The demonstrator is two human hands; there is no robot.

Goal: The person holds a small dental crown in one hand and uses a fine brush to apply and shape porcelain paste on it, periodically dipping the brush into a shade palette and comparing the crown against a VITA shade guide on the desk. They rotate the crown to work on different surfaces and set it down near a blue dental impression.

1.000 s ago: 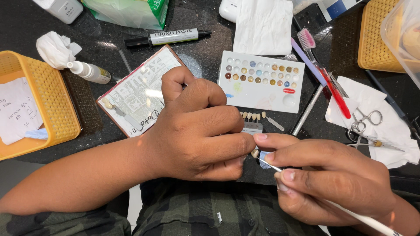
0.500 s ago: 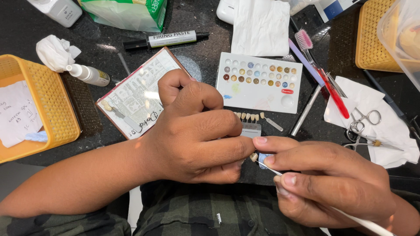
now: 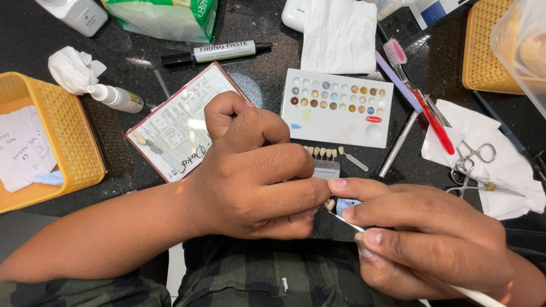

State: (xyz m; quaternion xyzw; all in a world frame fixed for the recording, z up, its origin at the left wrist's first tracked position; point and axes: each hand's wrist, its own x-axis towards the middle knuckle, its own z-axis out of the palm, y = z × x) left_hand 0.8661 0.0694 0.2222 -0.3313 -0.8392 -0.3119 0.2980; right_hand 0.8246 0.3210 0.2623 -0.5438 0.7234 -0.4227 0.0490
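Note:
My left hand (image 3: 259,173) is curled over the table's near edge and pinches a small cream tooth-shaped piece (image 3: 329,204) at its fingertips. My right hand (image 3: 424,239) holds a thin white-handled brush (image 3: 480,297) like a pen. Its fine tip touches the piece. Just behind the fingers lies a row of tooth shade tabs (image 3: 323,152) on a grey holder. A white palette (image 3: 338,108) with many small colour wells sits beyond it on the black table.
A printed card (image 3: 176,122) lies left of the hands, with a small dropper bottle (image 3: 116,98), crumpled tissue (image 3: 71,69) and yellow basket (image 3: 62,133) further left. A black marker (image 3: 219,52), toothbrush (image 3: 412,85), scissors (image 3: 472,162) on white tissue and another yellow basket (image 3: 483,51) lie behind and right.
Both hands stay together on the small piece; the brush tip has shifted only slightly against it.

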